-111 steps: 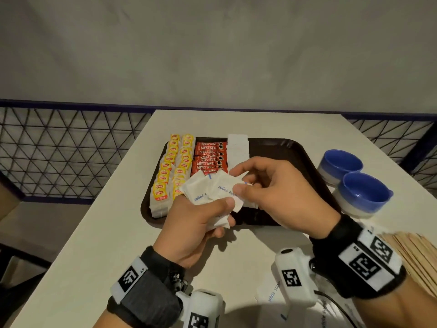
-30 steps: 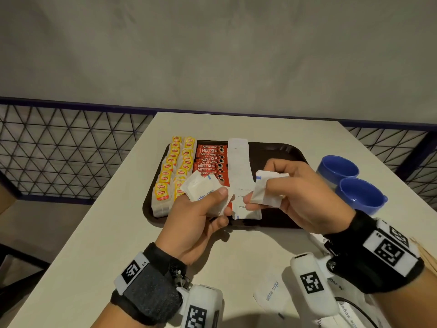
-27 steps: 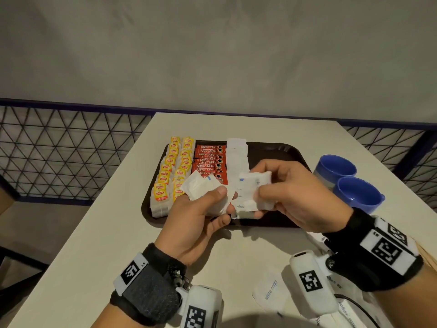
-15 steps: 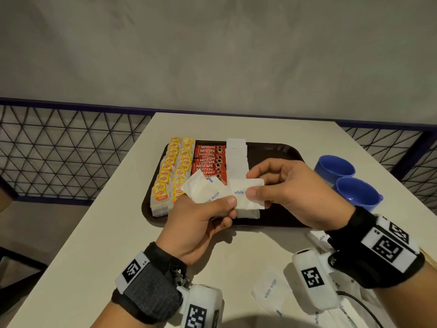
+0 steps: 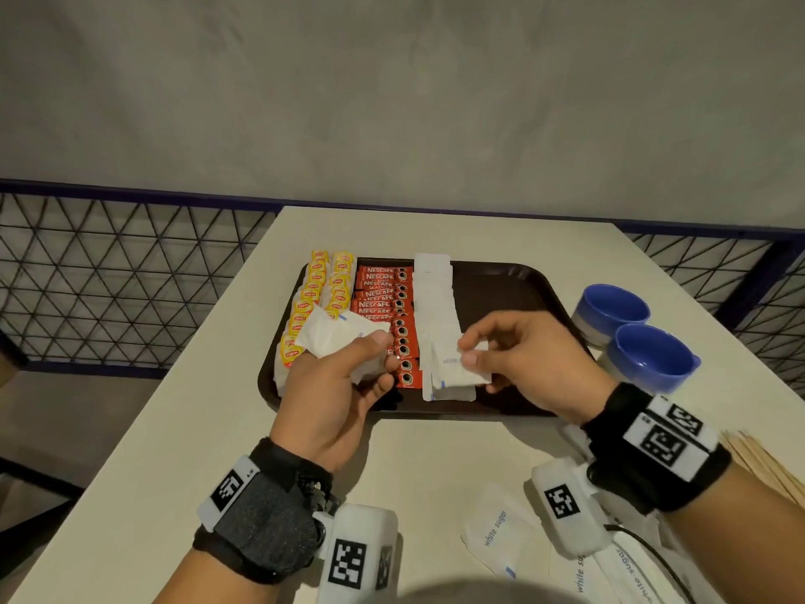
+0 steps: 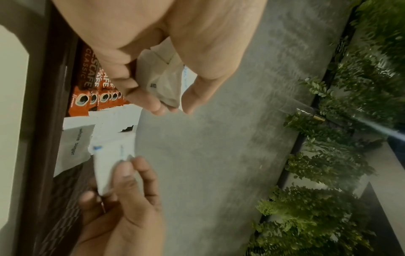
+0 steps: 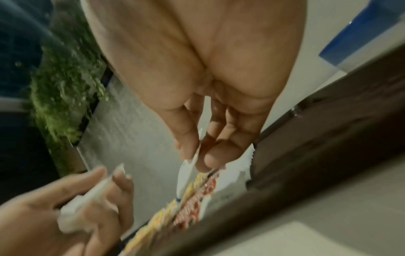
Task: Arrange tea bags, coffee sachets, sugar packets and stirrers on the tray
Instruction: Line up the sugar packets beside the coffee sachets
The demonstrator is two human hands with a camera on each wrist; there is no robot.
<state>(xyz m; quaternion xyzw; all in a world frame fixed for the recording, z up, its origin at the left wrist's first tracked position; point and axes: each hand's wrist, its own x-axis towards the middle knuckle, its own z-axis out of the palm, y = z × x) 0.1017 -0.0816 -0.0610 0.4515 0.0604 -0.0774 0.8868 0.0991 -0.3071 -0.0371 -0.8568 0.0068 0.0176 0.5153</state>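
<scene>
left hand (image 5: 335, 385) grips sugar packets (image 5: 337, 337) | right hand (image 5: 529, 364) pinches one packet (image 5: 455, 368)

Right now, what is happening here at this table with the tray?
A person is filling a dark tray with drink supplies. Tea bags, coffee sachets and a column of sugar packets already lie in rows. The left hand holds a bunch of sugar packets, while the right hand pinches one packet at the near end of the sugar column. Wooden stirrers and loose sugar packets wait on the table.
</scene>
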